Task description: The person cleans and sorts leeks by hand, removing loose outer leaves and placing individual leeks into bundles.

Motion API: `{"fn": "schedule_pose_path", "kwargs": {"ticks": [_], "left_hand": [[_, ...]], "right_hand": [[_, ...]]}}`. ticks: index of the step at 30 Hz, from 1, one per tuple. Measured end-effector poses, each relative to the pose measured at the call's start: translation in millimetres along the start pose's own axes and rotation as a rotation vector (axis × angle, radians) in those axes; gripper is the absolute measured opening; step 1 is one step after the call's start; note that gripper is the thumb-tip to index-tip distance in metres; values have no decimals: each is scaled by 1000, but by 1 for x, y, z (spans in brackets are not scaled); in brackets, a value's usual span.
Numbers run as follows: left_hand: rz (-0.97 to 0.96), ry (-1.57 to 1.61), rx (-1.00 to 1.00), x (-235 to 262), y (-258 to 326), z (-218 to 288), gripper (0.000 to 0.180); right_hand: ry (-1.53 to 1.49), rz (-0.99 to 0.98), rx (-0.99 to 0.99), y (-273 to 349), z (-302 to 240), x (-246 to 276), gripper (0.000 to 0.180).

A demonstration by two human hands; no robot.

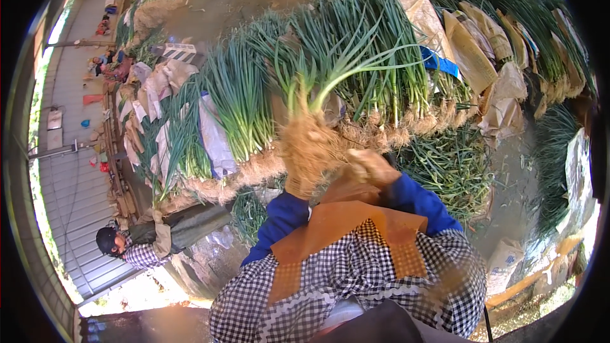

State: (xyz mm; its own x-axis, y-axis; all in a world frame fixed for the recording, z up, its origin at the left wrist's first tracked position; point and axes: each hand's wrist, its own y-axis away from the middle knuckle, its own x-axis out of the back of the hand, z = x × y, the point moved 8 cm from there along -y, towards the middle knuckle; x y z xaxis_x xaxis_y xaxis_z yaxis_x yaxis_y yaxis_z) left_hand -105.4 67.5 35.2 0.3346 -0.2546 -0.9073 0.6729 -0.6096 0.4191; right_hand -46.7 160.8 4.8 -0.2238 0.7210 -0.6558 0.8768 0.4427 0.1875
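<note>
A bunch of green onions (304, 98) is held up in front of me, its pale tangled roots (308, 146) toward me and its leaves fanning away. Behind the roots, my left hand (297, 184) grips the bunch; most of its fingers are hidden. Just right of the roots is my right hand (372, 166), its fingers curled together and slightly blurred. Whatever that hand may hold is too small to make out. Beyond both hands stands a long row of green onions (238, 98), packed upright with roots facing me.
Loose green leaves (445, 168) lie heaped at right of my arms. Sacks (467, 44) cover bundles at the far right, and more sacks (168, 76) lie at left. A person in a dark cap (117, 240) works at the left. An orange-brown cloth (346, 219) covers my front.
</note>
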Motion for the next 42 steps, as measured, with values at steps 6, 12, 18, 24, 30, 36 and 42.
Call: {"fn": "schedule_pose_path", "kwargs": {"ticks": [6, 12, 18, 24, 30, 36, 42], "left_hand": [[-317, 306, 113, -91, 1, 31, 49], [-342, 263, 41, -131, 23, 40, 51], [-283, 89, -144, -197, 45, 60, 53], [-556, -380, -276, -315, 80, 142, 48], [-667, -681, -364, -354, 79, 239, 50], [-617, -818, -439, -335, 64, 328, 52], [-256, -924, -427, -221, 38, 370, 59]], "right_hand": [[143, 304, 140, 95, -28, 146, 38], [502, 275, 12, -8, -58, 63, 51], [331, -615, 136, -60, -102, -131, 44], [306, -216, 68, -93, -34, -45, 32], [105, 374, -39, -84, 10, 30, 26], [298, 517, -188, -55, 67, 68, 31], [179, 703, -230, -40, 109, 80, 27]]}}
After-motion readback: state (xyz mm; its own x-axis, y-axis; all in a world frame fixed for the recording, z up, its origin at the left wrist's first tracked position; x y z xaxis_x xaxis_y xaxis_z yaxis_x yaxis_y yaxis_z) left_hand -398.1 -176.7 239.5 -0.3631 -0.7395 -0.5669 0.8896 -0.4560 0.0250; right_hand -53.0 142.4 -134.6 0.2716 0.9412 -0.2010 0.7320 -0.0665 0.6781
